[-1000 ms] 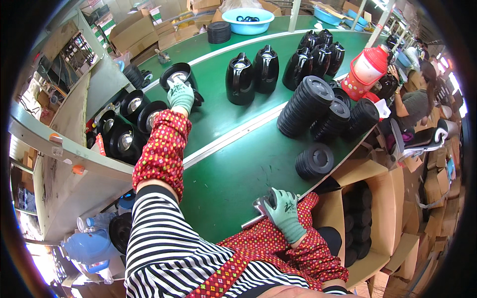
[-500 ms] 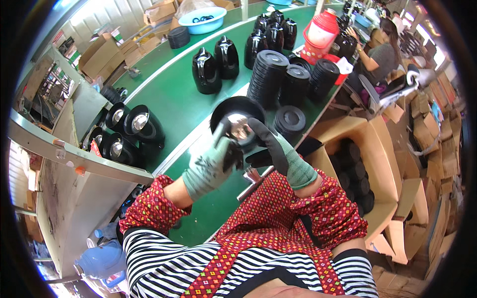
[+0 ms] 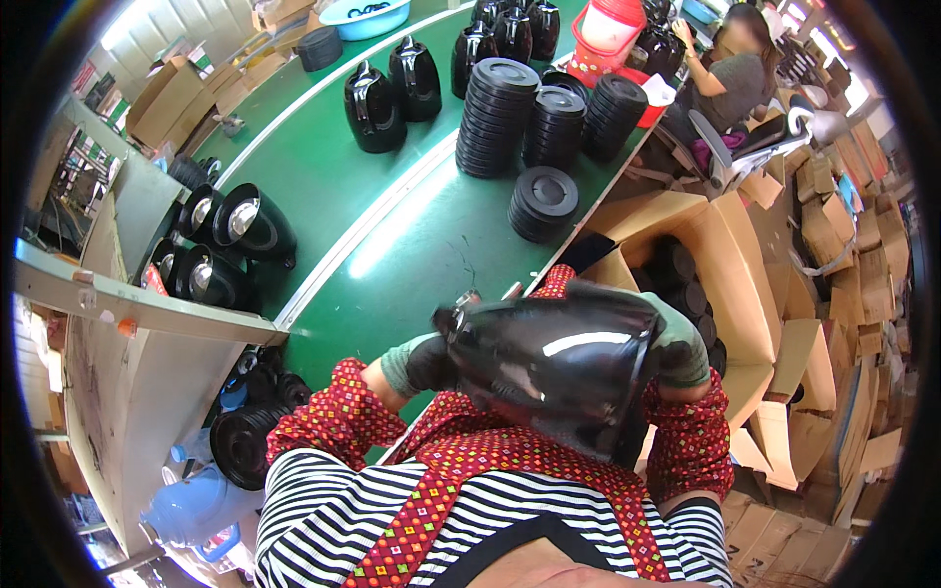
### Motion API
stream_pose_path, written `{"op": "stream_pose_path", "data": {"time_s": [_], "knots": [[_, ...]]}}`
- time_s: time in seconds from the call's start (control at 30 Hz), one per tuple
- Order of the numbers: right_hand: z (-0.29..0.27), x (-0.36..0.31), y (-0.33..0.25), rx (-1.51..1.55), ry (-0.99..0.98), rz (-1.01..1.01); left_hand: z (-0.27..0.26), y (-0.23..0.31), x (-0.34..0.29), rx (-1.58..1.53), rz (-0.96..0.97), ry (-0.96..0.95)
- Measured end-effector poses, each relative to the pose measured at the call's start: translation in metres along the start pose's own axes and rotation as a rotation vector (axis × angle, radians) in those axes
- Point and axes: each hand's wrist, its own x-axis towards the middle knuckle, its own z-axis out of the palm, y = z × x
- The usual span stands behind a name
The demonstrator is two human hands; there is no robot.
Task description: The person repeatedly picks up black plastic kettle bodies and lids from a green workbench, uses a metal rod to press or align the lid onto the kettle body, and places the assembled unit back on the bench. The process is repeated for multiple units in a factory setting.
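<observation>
A large glossy black jug (image 3: pixel 559 367) lies tilted on its side in the air, close against my apron. My left hand (image 3: pixel 428 363), in a green glove with dark fingers, grips its narrower end at the left. At the wider end on the right, my right hand (image 3: pixel 681 345) is wrapped round the rim in a matching glove. Fingers of both hands are partly hidden behind the jug, and the jug is slightly blurred. Just beyond it on the green work surface (image 3: pixel 412 257) is a short stack of black round lids (image 3: pixel 544 201).
Taller lid stacks (image 3: pixel 497 118) and upright black jugs (image 3: pixel 374 108) stand farther back. Open-mouthed jugs (image 3: pixel 253 223) lie at the left by a metal rail (image 3: pixel 147 304). An open carton (image 3: pixel 740 284) with black parts is at my right. A co-worker (image 3: pixel 735 73) sits beyond.
The jug, earlier upright with its mouth and silvery inside facing me, has tipped onto its side and come nearer my body. My hands have shifted to its two ends. The view has shifted too.
</observation>
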Motion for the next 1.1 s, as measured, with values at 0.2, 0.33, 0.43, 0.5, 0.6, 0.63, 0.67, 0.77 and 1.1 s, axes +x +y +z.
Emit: {"op": "stream_pose_path", "data": {"time_s": [0.2,0.33,0.43,0.5,0.6,0.63,0.67,0.77,1.1], "knots": [[-0.004,0.051,-0.002,-0.192,-0.266,0.195,0.013,-0.039,0.037,-0.880,-0.118,0.037],[-0.043,0.102,0.015,-0.095,-0.292,0.170,-0.009,-0.029,0.005,-0.491,-0.199,0.108],[-0.098,0.163,0.046,-1.072,0.338,-0.142,-0.026,-0.041,-0.019,-0.523,-0.154,0.186],[-0.145,0.193,0.081,-1.667,0.688,-0.123,-0.037,-0.053,-0.028,-0.557,-0.130,0.242],[-0.161,0.210,0.091,-1.871,0.707,0.061,-0.048,-0.063,-0.035,-0.573,-0.102,0.287],[-0.165,0.213,0.092,-1.806,0.677,0.037,-0.049,-0.065,-0.035,-0.577,-0.096,0.295],[-0.170,0.216,0.092,-1.742,0.649,0.015,-0.049,-0.066,-0.035,-0.577,-0.092,0.298],[-0.170,0.210,0.096,-1.674,0.653,-0.094,-0.049,-0.072,-0.030,-0.578,-0.071,0.300],[-0.014,0.038,0.043,-0.959,0.435,-0.488,-0.027,-0.105,0.017,-0.562,-0.013,0.143]]}}
